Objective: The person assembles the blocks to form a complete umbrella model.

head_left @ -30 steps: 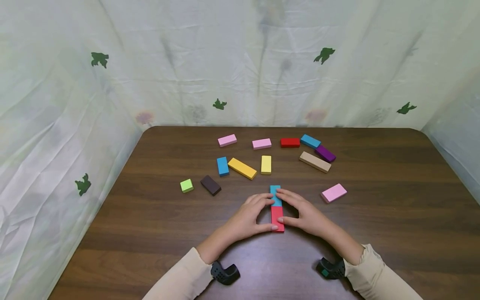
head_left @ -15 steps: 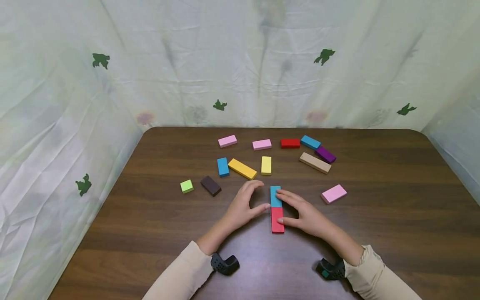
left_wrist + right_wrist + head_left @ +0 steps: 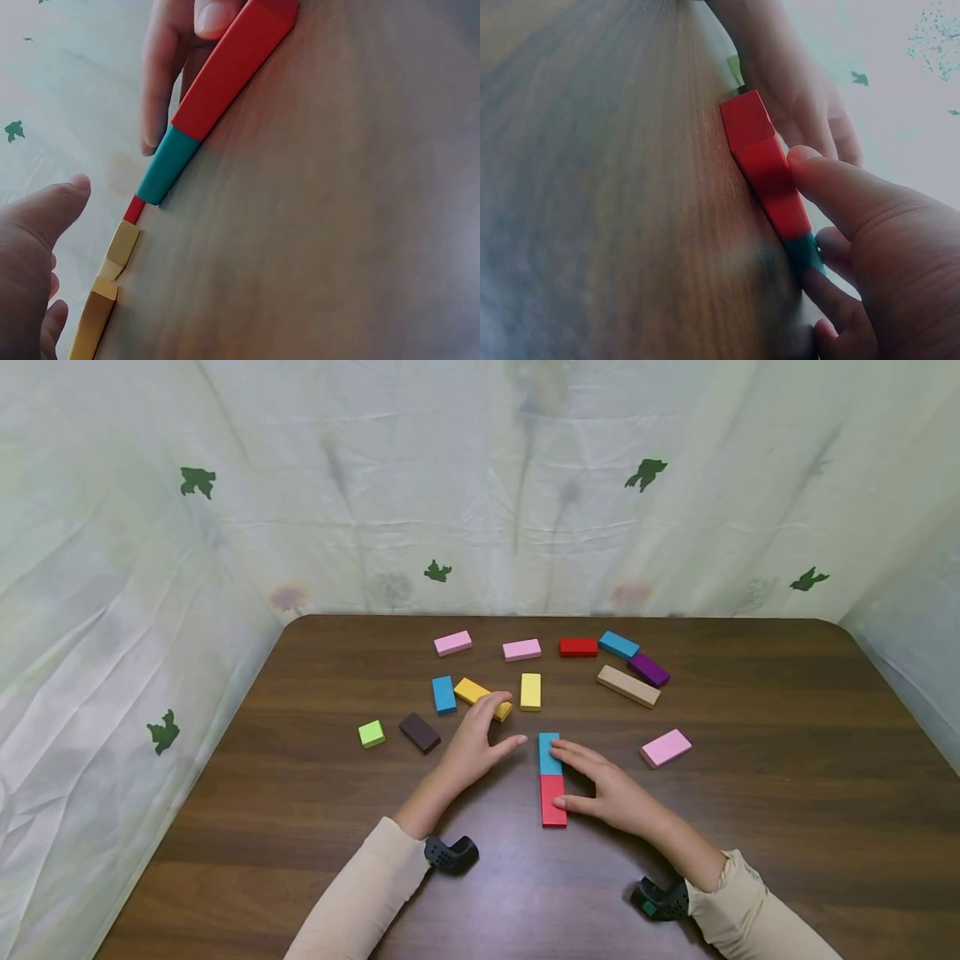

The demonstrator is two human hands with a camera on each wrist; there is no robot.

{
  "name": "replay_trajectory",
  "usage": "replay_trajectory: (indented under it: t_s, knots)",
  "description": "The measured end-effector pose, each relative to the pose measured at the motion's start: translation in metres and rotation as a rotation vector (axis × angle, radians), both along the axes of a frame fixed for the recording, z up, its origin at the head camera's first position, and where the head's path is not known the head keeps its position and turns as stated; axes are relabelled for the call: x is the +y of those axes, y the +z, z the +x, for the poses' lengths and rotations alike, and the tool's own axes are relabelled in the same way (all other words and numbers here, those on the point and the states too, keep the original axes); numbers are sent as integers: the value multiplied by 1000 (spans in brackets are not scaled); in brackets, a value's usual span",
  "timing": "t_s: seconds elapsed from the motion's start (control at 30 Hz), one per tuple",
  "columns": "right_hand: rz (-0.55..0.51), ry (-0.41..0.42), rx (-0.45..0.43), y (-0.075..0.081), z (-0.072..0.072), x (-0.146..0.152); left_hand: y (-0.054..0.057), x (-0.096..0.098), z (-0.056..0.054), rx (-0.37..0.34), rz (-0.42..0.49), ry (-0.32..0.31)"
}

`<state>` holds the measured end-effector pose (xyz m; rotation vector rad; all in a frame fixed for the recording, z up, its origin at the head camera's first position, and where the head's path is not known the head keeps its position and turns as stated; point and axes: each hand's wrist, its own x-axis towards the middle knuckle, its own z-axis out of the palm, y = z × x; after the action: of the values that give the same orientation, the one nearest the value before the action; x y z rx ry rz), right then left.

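Observation:
A light-blue block (image 3: 549, 760) and a red block (image 3: 552, 814) lie end to end in one line on the table. My right hand (image 3: 611, 789) rests against their right side, thumb on the red block and fingertips on the blue one, fingers relaxed. In the right wrist view the thumb (image 3: 832, 180) touches the red block's edge. My left hand (image 3: 474, 747) is apart from this pair, its fingers over an orange-yellow block (image 3: 470, 691) and covering part of it. Nothing shows between its spread thumb and fingers. In the left wrist view that block (image 3: 91, 322) lies beyond the left hand.
A yellow block (image 3: 530, 692), a blue block (image 3: 444, 695), a dark brown block (image 3: 420, 732) and a lime cube (image 3: 371, 734) lie nearby. Pink (image 3: 666, 748), tan (image 3: 628, 686), purple (image 3: 648, 669) and other blocks lie farther out. A curtain (image 3: 480, 485) hangs behind the table.
My left hand has let go of the left side of the blue and red pair and moved forward and left to the orange-yellow block. My right hand has stayed in place.

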<state>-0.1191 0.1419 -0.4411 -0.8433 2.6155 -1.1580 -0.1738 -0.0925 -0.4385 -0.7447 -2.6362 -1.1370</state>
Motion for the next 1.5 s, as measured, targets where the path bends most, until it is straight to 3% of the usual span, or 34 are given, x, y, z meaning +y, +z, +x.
replay_trajectory:
  t_s: [0.43, 0.73, 0.87, 1.03, 1.27, 1.5]
  knots:
    - [-5, 6, -1, 0, -1, 0, 8, 5, -31, -60, -124, -22]
    - [-9, 14, 6, 0, -1, 0, 13, 6, -52, -218, -178, -21]
    - [-14, 17, 14, 1, -1, 0, 14, 8, -59, -249, -193, -33]
    - [-20, 18, 17, 0, -1, 0, 15, 14, -66, -242, -249, -61]
    - [-21, 17, 18, -2, -1, 0, 14, 18, -73, -273, -288, -55]
    - [-14, 10, 14, -2, -1, 1, 13, 20, -73, -272, -292, -49]
